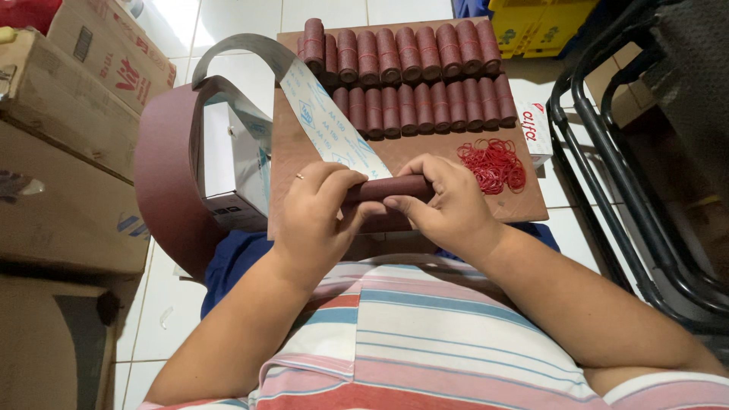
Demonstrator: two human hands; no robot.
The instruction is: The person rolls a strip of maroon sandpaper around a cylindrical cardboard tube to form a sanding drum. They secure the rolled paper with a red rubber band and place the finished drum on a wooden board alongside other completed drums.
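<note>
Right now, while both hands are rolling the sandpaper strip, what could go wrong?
1. The roll has no band on it; if the left hand or right hand loosens, it may unwind.
2. The rubber bands lie apart from both hands, so reaching for one likely leaves a single hand gripping.
3. The long strip curves over the white box and might snag there.

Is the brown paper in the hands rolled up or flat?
Rolled up: the sandpaper roll forms a tight tube between the left hand and right hand.
</note>
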